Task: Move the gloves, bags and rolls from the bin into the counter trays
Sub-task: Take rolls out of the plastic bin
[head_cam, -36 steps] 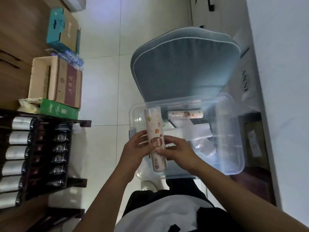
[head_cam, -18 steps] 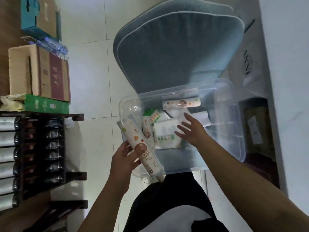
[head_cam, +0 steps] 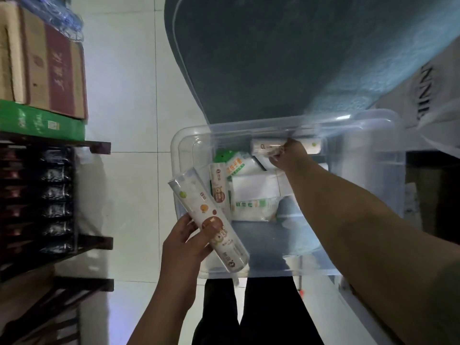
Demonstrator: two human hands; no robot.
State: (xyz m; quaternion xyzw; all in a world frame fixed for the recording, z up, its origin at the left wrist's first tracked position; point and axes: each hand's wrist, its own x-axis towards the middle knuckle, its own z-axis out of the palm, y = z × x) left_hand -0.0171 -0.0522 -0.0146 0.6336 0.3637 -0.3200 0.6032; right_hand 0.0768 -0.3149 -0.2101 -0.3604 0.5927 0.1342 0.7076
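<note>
Left hand (head_cam: pixel 183 247), lower centre of frame, is clamped round a long clear-wrapped white roll with orange and brown cartoon print (head_cam: pixel 207 221), held tilted over the near left corner of the clear plastic bin (head_cam: pixel 368 195). Right hand (head_cam: pixel 288 155) reaches to the far wall of the bin, centre frame, fingers curled onto a second printed white roll (head_cam: pixel 266 146) lying flat against that wall; can't tell if the grip has fully closed or is only touching. Remaining in the bin: a shorter roll with a bear print (head_cam: pixel 218 188) standing just left of a stack of white flat packs with green lettering (head_cam: pixel 254 197), plus a green-topped pack (head_cam: pixel 225 155) behind them. No counter trays in frame, so the drop-off is out of view. Risks, judged from here: the far roll sits hard against the wall under the rim, so a fingertip pinch on slick wrap could let it slip and roll back among the packs. The left-hand roll is gripped low on its length with most of it cantilevered up and away; if attention goes to the right hand it could tip out and land on the white tiled floor (head_cam: pixel 129 120). The right forearm crosses over the flat packs; lifting out carelessly could drag one along or knock the bear-print roll over. Dim light and motion blur at the far wall make the grip hard to verify.
</note>
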